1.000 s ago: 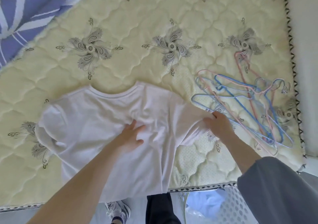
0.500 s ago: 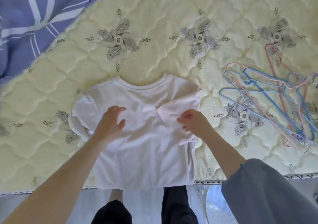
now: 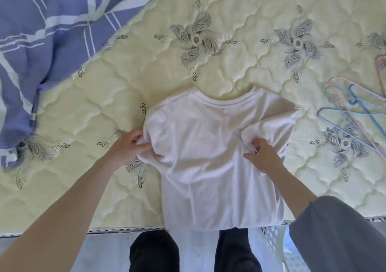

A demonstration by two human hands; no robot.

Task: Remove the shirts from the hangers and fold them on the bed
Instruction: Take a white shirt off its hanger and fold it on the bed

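Progress, as judged from the lay of things:
- One white shirt (image 3: 208, 156) is off its hanger and lies flat on the bed (image 3: 117, 192) between the hands. The collar is on the far side of them and the hem reaches the near bed edge.
- The sleeve on the right hand's side looks turned in over the body of the shirt. The sleeve on the left hand's side is bunched and not yet laid over.
- So the fold reads as at the sleeve stage. The lengthwise folds that make a compact bundle are not done.
- No finished folded shirt is in view. Whether more shirts wait cannot be told.

Hands:
- Left hand (image 3: 129, 146): fingers curled, gripping the shirt's edge at the bunched sleeve.
- Right hand (image 3: 263, 156): fingers bent, pinching a ridge of the turned-in sleeve cloth; the forearm comes out of a grey sleeve (image 3: 334, 240).

Counts:
- Shirts: one.
- Hangers (image 3: 351, 108): bare wire ones, blue and pink, in a loose overlapping pile well to the right of the right hand. At least three; no exact count, since they are tangled and run out of frame.
- Blue striped cover (image 3: 41, 41): one, heaped beyond and left of the left hand.
- White perforated basket (image 3: 271, 240): one, on the floor below the right forearm, partly hidden.
- Dark trouser legs (image 3: 154, 250): two, at the bed's near edge.
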